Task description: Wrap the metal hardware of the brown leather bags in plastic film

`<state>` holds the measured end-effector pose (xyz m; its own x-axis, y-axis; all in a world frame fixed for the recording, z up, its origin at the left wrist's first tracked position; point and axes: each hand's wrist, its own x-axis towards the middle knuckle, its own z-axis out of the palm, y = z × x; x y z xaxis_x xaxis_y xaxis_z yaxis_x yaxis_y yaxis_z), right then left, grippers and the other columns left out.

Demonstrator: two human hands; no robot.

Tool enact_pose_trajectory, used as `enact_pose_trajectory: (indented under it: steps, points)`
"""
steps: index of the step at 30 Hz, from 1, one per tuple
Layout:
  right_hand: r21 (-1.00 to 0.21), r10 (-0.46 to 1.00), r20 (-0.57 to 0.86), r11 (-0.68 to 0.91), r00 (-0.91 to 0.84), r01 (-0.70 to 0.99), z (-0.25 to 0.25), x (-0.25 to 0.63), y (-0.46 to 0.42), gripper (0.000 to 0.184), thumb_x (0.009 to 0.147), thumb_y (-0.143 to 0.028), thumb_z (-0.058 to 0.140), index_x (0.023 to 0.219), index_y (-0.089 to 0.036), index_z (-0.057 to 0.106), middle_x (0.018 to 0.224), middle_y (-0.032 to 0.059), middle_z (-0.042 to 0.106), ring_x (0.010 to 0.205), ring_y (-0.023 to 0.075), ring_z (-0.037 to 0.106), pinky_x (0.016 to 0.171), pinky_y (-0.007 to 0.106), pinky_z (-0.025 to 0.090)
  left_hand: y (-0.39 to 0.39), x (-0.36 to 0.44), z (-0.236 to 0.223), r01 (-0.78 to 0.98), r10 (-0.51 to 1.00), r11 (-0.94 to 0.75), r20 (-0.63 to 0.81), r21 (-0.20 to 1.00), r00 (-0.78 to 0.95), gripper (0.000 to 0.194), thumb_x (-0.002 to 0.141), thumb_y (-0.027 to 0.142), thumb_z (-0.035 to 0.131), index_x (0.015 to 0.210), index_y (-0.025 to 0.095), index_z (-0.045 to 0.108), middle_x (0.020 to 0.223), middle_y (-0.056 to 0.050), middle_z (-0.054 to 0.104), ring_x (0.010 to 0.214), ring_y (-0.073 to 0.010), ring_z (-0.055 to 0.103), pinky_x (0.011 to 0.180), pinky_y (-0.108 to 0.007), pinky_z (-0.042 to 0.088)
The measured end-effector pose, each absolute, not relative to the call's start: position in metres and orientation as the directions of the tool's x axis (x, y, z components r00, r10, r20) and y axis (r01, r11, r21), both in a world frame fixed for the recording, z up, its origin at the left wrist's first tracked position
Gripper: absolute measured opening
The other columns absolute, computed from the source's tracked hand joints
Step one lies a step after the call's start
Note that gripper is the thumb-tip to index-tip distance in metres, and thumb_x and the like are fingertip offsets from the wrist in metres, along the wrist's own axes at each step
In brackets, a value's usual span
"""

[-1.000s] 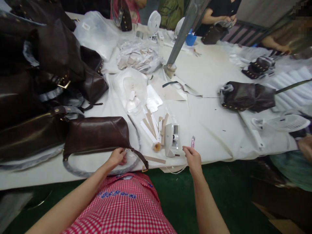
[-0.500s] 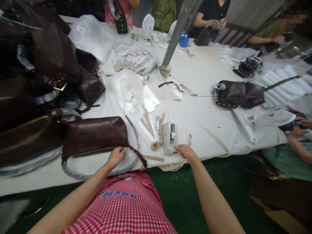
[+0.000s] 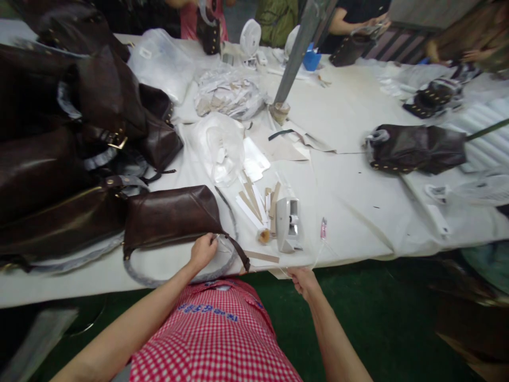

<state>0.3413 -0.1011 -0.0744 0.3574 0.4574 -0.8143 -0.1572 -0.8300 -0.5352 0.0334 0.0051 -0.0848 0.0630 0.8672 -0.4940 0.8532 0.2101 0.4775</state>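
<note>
My left hand (image 3: 204, 251) is closed in a pinch on a thin clear plastic strip (image 3: 217, 240), just in front of a dark brown leather handbag (image 3: 173, 213). The bag lies on its side, its handle (image 3: 145, 273) wrapped in plastic film, and a short dark strap (image 3: 237, 252) ends near the table edge. At that edge my right hand (image 3: 304, 282) has its fingers closed on a thin white cord (image 3: 316, 261). The cord runs up towards pink-handled thread snips (image 3: 323, 228). Between the hands stands a grey tape dispenser (image 3: 287, 225).
More brown handbags (image 3: 107, 101) are heaped at the left. Paper strips (image 3: 252, 199) and a bag of scraps (image 3: 228, 94) lie behind the dispenser. A metal post (image 3: 296, 58) rises from the table. Another handbag (image 3: 419, 148) and a white fan (image 3: 483, 188) are at the right; co-workers stand beyond.
My right hand has come away from the tape dispenser and down to the table edge, onto the white cord. My left hand stays beside the bag. The view has shifted left.
</note>
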Motion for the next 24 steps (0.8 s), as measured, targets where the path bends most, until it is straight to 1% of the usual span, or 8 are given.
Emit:
enact_pose_trajectory:
  steps: [2,4,6,7,9,14,18,24]
  points:
    - [-0.566,0.525,-0.817,-0.809,0.237,-0.160,-0.073,0.308,-0.097,0.022,0.060,-0.030,0.073,0.057,-0.016,0.056,0.041,-0.0077,0.038,0.036,0.0041,0.028,0.034,0.016,0.017,0.001,0.035,-0.080,0.883,0.878,0.173,-0.474,0.437,0.062,0.023,0.089,0.028,0.043,0.092,0.019,0.063,0.095,-0.009,0.071,0.091,-0.0216,0.063,0.073,-0.027,0.039]
    - [-0.621,0.622,-0.781,-0.763,0.059,-0.177,-0.067,0.266,-0.084,0.026,0.062,-0.038,0.075,0.067,-0.016,0.061,0.050,-0.0053,0.048,0.042,0.0054,0.036,0.039,0.017,0.027,-0.004,0.036,-0.076,0.906,0.884,0.149,-0.464,0.396,0.058,0.022,0.090,0.028,0.042,0.094,0.020,0.062,0.095,-0.008,0.070,0.091,-0.0213,0.063,0.074,-0.027,0.039]
    - [-0.713,0.739,-0.656,-0.673,-0.155,-0.194,-0.064,0.221,-0.065,0.030,0.068,-0.045,0.071,0.070,-0.016,0.061,0.055,-0.0042,0.052,0.047,0.0071,0.042,0.045,0.019,0.036,-0.007,0.037,-0.073,0.924,0.887,0.134,-0.460,0.359,0.050,0.021,0.091,0.027,0.041,0.094,0.020,0.061,0.094,-0.007,0.070,0.089,-0.0210,0.064,0.073,-0.027,0.039]
    - [-0.755,0.770,-0.612,-0.637,-0.181,-0.155,-0.064,0.201,-0.056,0.031,0.069,-0.048,0.068,0.070,-0.017,0.061,0.054,-0.0042,0.052,0.048,0.0084,0.045,0.047,0.020,0.039,-0.009,0.037,-0.072,0.930,0.887,0.129,-0.459,0.345,0.047,0.021,0.091,0.027,0.041,0.094,0.020,0.060,0.093,-0.007,0.070,0.088,-0.0209,0.064,0.072,-0.027,0.039]
    - [-0.812,0.811,-0.571,-0.581,-0.132,-0.054,-0.071,0.170,-0.039,0.033,0.071,-0.050,0.063,0.066,-0.018,0.059,0.051,-0.0052,0.050,0.046,0.0099,0.046,0.048,0.022,0.040,-0.012,0.037,-0.072,0.938,0.889,0.120,-0.457,0.325,0.044,0.020,0.092,0.027,0.040,0.093,0.020,0.059,0.092,-0.007,0.069,0.086,-0.0208,0.064,0.071,-0.027,0.040]
    - [-0.836,0.842,-0.539,-0.538,0.025,0.107,-0.100,0.154,-0.022,0.023,0.074,-0.043,0.056,0.067,-0.021,0.060,0.048,-0.0041,0.053,0.049,0.0151,0.050,0.049,0.024,0.039,-0.019,0.037,-0.078,0.942,0.893,0.109,-0.448,0.319,0.048,0.020,0.094,0.026,0.038,0.094,0.019,0.057,0.093,-0.008,0.068,0.087,-0.0213,0.064,0.073,-0.028,0.041]
    - [-0.827,0.862,-0.500,-0.503,0.077,0.251,-0.106,0.156,-0.022,0.019,0.076,-0.037,0.054,0.068,-0.022,0.063,0.054,-0.0007,0.061,0.057,0.0190,0.056,0.053,0.026,0.041,-0.020,0.038,-0.079,0.936,0.892,0.107,-0.449,0.336,0.059,0.020,0.094,0.025,0.036,0.094,0.019,0.055,0.093,-0.009,0.068,0.087,-0.0217,0.064,0.074,-0.029,0.042]
    - [-0.774,0.889,-0.444,-0.442,0.108,0.454,-0.099,0.151,-0.016,0.022,0.080,-0.033,0.052,0.066,-0.022,0.065,0.058,0.0026,0.064,0.059,0.0201,0.059,0.058,0.028,0.041,-0.022,0.042,-0.078,0.927,0.886,0.100,-0.456,0.360,0.082,0.018,0.094,0.022,0.036,0.096,0.019,0.053,0.095,-0.010,0.069,0.089,-0.0215,0.065,0.076,-0.028,0.044]
